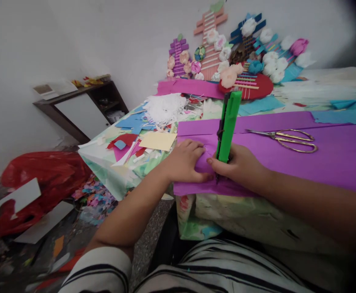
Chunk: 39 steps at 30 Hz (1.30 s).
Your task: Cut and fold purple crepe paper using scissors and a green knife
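Observation:
A large purple sheet (287,167) lies along the table's front edge, with a folded strip at its far side. My left hand (186,160) rests on the sheet's left part, palm down with the fingers spread. Close to its right, my right hand (241,167) grips a green cutter (230,126), held nearly upright with its dark tip down at the purple sheet near the front edge. Gold-handled scissors (296,140) lie on the sheet, to the right of the cutter, pointing left.
Paper-flower guitar crafts (211,53) lean on the wall behind the table. White shredded strings (165,109), a cream card (158,141) and paper scraps cover the table's left part. A red plastic bag (49,171) and scraps lie on the floor at left, near a cabinet (80,110).

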### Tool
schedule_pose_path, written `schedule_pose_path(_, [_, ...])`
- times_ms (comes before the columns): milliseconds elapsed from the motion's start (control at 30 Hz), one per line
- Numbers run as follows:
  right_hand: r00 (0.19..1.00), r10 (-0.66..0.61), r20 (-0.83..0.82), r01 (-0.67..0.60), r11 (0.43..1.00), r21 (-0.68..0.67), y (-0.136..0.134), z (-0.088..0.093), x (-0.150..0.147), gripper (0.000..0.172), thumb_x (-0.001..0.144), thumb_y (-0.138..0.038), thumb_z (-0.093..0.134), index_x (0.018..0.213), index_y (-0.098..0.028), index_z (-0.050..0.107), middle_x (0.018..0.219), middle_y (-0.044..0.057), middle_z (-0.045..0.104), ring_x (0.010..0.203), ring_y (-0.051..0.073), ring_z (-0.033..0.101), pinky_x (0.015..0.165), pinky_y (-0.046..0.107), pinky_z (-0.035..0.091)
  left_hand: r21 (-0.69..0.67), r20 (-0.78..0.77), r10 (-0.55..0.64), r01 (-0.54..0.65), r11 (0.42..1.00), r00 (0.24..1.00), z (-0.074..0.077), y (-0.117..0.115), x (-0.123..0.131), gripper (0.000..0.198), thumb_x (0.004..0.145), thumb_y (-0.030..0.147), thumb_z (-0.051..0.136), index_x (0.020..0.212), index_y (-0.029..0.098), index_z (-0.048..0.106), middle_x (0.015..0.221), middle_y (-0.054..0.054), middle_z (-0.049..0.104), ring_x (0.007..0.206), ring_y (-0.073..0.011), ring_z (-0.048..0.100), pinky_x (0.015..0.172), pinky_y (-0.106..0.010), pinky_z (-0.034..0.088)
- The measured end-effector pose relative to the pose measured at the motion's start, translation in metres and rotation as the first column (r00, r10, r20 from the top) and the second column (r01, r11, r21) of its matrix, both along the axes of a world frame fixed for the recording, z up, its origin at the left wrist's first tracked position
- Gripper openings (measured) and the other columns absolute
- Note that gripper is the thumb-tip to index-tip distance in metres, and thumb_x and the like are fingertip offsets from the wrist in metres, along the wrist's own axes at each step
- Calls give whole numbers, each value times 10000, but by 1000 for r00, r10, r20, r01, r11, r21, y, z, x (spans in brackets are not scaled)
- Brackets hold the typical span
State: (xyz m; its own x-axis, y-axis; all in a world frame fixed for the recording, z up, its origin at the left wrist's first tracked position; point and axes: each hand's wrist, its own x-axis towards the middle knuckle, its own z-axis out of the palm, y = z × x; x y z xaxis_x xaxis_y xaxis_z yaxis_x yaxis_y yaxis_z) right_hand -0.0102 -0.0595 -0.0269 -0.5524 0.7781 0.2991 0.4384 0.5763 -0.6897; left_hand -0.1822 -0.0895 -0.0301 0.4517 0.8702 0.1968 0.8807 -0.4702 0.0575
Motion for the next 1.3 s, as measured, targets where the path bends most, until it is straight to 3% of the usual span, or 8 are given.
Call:
schedule_pose_path(233, [999, 7, -36, -13, 986, -164, 5, 2, -1, 241, 682, -394, 523, 702, -156, 496, 547, -21, 497, 496, 82, 427, 470, 211, 333, -17, -6, 8, -8, 1000, 1000, 1, -1, 1, 702, 629, 620, 515, 1121, 120, 503, 1213, -112, 466, 1094, -284, 411, 954, -415, 310])
schedule_pose_path(400, [999, 27, -40, -30, 996, -79, 2, 0, -1, 237, 668, -390, 545, 710, -164, 488, 560, -21, 502, 501, 86, 438, 481, 218, 347, -1, -5, -4, 4, 1000, 1000, 1, 0, 0, 704, 629, 626, 512, 1131, 133, 486, 1197, -110, 475, 1086, -283, 414, 947, -419, 307])
schedule_pose_path(567, [997, -21, -77, 16, 998, -54, 1, -5, -1, 415, 598, -414, 620, 894, -177, 450, 642, -15, 528, 577, 115, 480, 551, 244, 395, -2, -8, 0, 0, 1000, 1000, 1, 0, 1, 701, 614, 620, 531, 1106, 121, 500, 1174, -118, 474, 1075, -278, 412, 943, -416, 309])
schedule_pose_path(833, [999, 32, -26, -29, 994, 102, -7, 3, 0, 215, 646, -318, 561, 788, -179, 478, 655, -4, 517, 567, 106, 451, 546, 241, 365, 8, 5, -8, 7, 1000, 1000, -1, 1, 0, 714, 615, 644, 516, 1099, 119, 505, 1177, -127, 469, 1066, -291, 418, 932, -438, 312])
schedule_pose_path(1033, [987, -129, -95, 125, 991, -44, 2, 7, -1, 235, 671, -395, 555, 689, -178, 467, 589, 3, 511, 515, 113, 472, 491, 251, 373, -12, -2, -9, 9, 1000, 1000, 0, 2, -1, 709, 618, 633, 529, 1118, 130, 499, 1208, -124, 451, 1087, -290, 406, 928, -433, 317])
schedule_pose_path(1167, [978, -102, -180, 53, 965, -258, 15, 14, 0, 265, 721, -435, 513, 680, -177, 472, 565, 12, 527, 429, 108, 472, 432, 258, 382, -24, -34, -77, 77, 997, 996, 15, -5, 0, 557, 705, 558, 506, 1060, 131, 548, 1117, -103, 527, 1012, -254, 469, 886, -389, 355])
schedule_pose_path(1300, [971, -91, -222, -10, 910, -414, 20, 17, 4, 281, 707, -439, 545, 678, -166, 481, 568, 20, 544, 393, 98, 461, 373, 242, 361, -4, -104, -122, 123, 992, 987, 29, -32, 5, 409, 778, 483, 479, 951, 130, 594, 956, -89, 589, 905, -223, 522, 817, -354, 395])
